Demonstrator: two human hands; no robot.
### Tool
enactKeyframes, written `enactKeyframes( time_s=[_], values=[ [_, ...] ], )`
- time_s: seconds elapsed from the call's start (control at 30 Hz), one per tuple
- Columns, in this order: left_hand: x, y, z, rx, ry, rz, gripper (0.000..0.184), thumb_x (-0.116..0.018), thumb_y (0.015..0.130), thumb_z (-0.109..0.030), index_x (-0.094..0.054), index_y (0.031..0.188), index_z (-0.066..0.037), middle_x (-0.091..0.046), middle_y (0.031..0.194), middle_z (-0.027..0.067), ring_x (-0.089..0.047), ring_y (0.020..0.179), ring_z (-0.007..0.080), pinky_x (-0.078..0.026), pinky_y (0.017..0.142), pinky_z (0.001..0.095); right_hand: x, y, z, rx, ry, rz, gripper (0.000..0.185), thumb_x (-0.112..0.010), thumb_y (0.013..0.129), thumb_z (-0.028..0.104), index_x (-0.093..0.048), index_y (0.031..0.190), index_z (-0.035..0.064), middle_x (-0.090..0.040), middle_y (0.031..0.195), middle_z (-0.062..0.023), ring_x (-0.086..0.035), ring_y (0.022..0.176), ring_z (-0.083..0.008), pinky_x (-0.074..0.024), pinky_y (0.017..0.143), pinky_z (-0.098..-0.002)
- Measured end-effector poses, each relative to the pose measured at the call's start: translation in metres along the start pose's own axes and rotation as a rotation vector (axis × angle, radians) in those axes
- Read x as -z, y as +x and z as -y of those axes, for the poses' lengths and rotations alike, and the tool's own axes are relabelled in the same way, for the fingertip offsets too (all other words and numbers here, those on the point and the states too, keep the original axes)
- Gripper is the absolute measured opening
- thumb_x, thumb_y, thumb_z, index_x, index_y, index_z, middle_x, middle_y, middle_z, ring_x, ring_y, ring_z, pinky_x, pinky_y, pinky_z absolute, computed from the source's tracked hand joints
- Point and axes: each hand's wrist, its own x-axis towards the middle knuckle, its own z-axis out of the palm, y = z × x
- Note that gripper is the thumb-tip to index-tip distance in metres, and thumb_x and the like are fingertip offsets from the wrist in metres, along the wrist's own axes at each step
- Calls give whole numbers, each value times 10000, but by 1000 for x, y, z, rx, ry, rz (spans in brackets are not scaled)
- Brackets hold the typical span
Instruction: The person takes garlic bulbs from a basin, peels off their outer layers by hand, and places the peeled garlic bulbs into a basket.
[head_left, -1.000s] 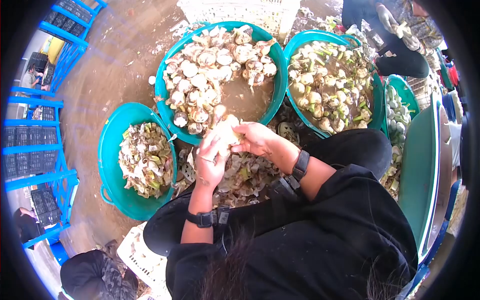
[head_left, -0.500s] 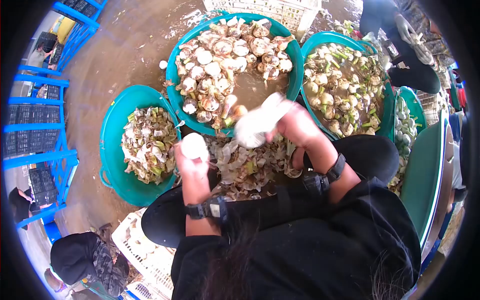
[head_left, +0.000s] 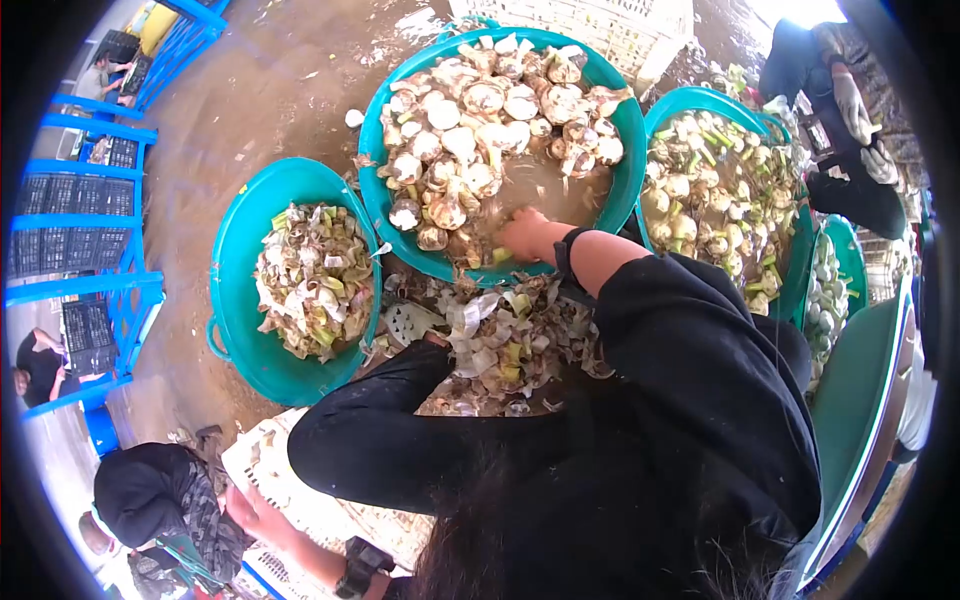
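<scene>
My right hand [head_left: 526,236] reaches down into the near side of the large teal tub [head_left: 633,190]. Its fingers look apart, close to whole bulbs [head_left: 445,210] with brown, papery skins, like garlic or onions; the fingertips are partly hidden. At lower left, my left hand [head_left: 258,515] is stretched over the edge of a white crate [head_left: 345,522]. The fingers there are extended and slightly blurred, and I see nothing in them. Between my knees lies a heap of peeled skins [head_left: 510,345].
A smaller teal tub [head_left: 225,300] on the left holds skins. To the right, another teal tub [head_left: 700,98] contains bulbs with green stems. A person in a dark hood [head_left: 150,495] is at lower left; a gloved person [head_left: 850,110] sits at upper right. Blue railings [head_left: 85,222] line the left.
Both hands were together before me holding white things, the left one a peeled bulb. Now the left has swung down-left to the crate and the right has gone forward into the tub.
</scene>
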Motion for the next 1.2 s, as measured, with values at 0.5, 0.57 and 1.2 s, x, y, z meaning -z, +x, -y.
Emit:
enactKeyframes(
  time_s=[0.5, 0.57, 1.2],
  values=[
    [-248, -153, -211, 435, -1104, 1307, 291, -560, 801, -162, -480, 1047, -30, -562, 852, 58, -564, 726, 127, -469, 605, 247, 80, -180, 85, -33, 860, -869, 260, -582, 747, 267, -618, 839, 26, -603, 713, -170, -602, 638, -308, -486, 618, -379],
    [-249, -148, -199, 251, -955, 1407, 214, -498, 823, -166, -524, 989, -34, -578, 848, 53, -571, 684, 122, -461, 519, 225, 83, -182, 101, -109, 663, -639, 261, -534, 738, 287, -589, 668, 41, -592, 617, -134, -605, 593, -286, -490, 586, -383],
    [-215, -131, -190, -180, -744, 1711, 694, -660, 686, 12, -322, 1291, -24, -496, 1168, 79, -460, 1077, 165, -382, 904, 292, 5, -123, 109, -360, 2407, -345, 214, -509, 856, 195, -572, 895, -5, -601, 702, -70, -578, 605, -156, -467, 450, -306]
  ],
)
